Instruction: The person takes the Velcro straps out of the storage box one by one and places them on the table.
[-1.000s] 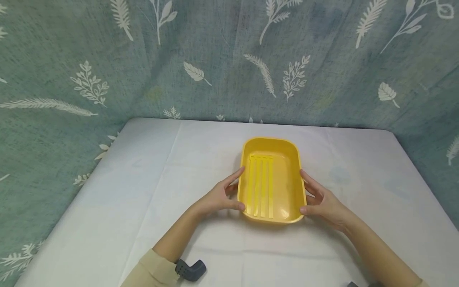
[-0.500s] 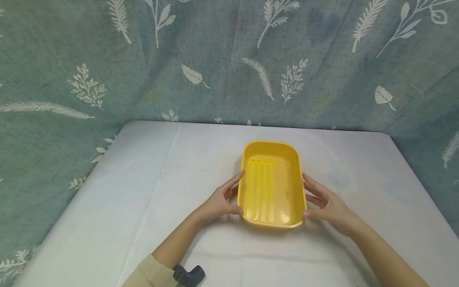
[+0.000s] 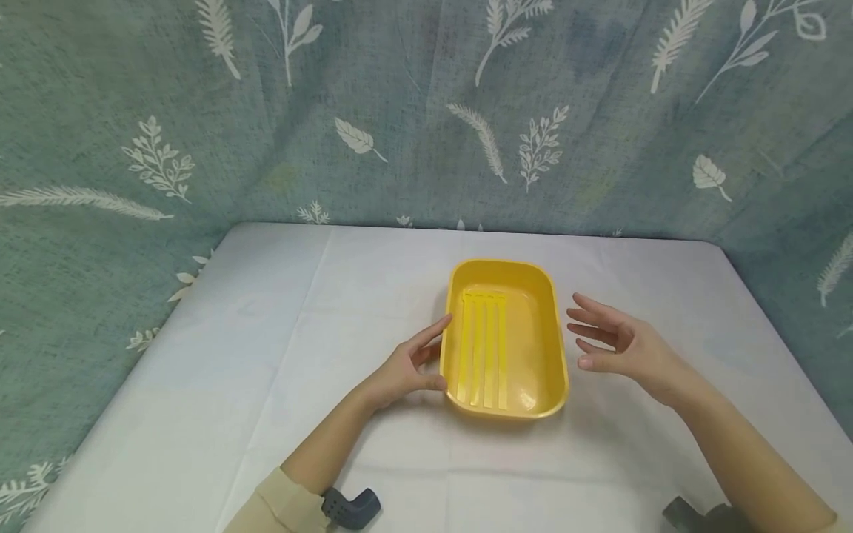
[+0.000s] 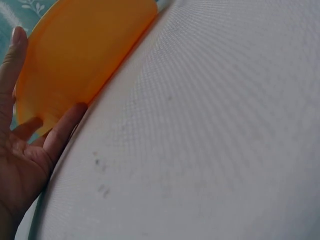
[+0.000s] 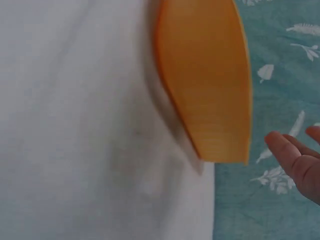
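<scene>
A yellow rectangular tray point(image 3: 533, 340) with rounded corners sits on the white table. In its left half lie several parallel bright yellow strips point(image 3: 489, 348), with a short crosswise line at their far end; I cannot tell whether they are part of the tray. My left hand point(image 3: 403, 374) rests against the tray's left side, thumb near the front corner and fingers spread along the wall; the left wrist view shows those fingers beside the orange-looking outer wall point(image 4: 90, 55). Off the tray's right side, my right hand point(image 3: 636, 352) hovers with loosely spread fingers, holding nothing.
White cloth covers the table point(image 3: 320, 296), and a green leaf-patterned curtain point(image 3: 400, 111) hangs behind it and down the sides. Dark wrist devices show near both forearms, the left device point(image 3: 352, 508) by the sleeve cuff.
My right hand has let go of the tray's right side and moved away to the right and slightly up. The left hand stays at the left side; the tray looks nearly still.
</scene>
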Demonstrator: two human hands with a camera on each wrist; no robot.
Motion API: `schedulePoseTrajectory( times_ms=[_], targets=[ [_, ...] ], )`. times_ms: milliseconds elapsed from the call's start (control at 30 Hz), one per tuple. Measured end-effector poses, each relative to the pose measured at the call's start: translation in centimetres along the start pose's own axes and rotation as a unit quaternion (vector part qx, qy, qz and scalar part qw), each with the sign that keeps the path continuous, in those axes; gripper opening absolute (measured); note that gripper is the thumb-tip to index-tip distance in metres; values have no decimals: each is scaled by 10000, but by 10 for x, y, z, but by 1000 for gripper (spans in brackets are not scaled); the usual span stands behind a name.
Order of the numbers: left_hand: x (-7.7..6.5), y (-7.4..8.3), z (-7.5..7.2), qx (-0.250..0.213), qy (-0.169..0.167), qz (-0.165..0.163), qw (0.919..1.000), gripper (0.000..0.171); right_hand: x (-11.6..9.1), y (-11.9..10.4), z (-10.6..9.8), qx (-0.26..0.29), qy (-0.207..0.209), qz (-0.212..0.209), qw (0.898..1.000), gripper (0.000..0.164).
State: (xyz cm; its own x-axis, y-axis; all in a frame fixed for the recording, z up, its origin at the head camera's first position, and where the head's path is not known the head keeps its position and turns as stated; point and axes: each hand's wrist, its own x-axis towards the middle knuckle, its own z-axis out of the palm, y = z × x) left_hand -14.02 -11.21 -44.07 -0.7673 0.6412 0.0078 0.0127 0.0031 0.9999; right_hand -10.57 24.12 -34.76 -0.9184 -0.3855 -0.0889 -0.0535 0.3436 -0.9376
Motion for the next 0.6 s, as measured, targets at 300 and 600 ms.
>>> schedulePoseTrajectory(
  times_ms=[300, 600],
  targets=[
    [9, 12, -11, 466, 376, -313, 9977, 83, 25, -27, -10, -170, -266, -282, 9991, 72],
    [15, 19, -32, 690, -274, -490, 9960, 80, 62, -31, -20, 305, -918, -47, 9953, 66]
  ],
)
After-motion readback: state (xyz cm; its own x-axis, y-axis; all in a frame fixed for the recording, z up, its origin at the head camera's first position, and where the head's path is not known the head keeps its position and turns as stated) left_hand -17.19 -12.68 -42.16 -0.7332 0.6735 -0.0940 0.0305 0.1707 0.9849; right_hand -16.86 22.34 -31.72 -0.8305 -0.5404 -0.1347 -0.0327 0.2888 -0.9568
